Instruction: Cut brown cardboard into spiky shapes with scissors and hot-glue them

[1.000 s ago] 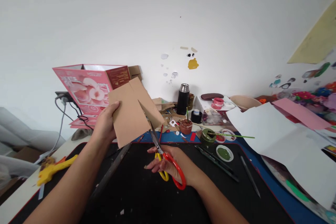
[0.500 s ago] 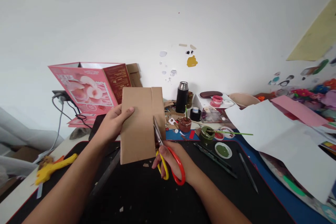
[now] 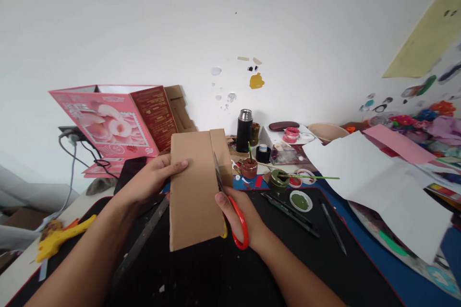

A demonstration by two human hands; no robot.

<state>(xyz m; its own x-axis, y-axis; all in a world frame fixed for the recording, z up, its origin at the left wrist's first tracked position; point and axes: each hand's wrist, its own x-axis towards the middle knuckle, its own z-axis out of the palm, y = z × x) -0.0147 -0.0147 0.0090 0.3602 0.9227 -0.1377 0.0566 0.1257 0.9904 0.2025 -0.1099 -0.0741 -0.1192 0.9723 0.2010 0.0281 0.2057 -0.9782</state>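
Observation:
My left hand point(image 3: 158, 178) grips the left edge of a brown cardboard piece point(image 3: 196, 192), its thumb lying across the front face. The cardboard is held up above the black mat, with a cut running up near its right side. My right hand point(image 3: 239, 213) is closed around scissors point(image 3: 240, 225) with a red handle loop and a yellow one. Their blades stand in the cut, pointing up, between the main panel and the narrow right strip point(image 3: 222, 156). The cardboard hides most of the yellow loop and my right fingers.
A pink box point(image 3: 108, 122) stands at the back left, with a yellow glue gun point(image 3: 65, 237) in front. Behind the mat point(image 3: 201, 278) are a black flask point(image 3: 245, 130), a brown paint jar point(image 3: 248, 168) and a green paint jar point(image 3: 278, 181). White paper point(image 3: 374, 177) lies right.
The scissors have moved further up the cut, and their blades are now closer together. The cardboard sits slightly lower and covers more of the yellow loop. The view has shifted slightly right.

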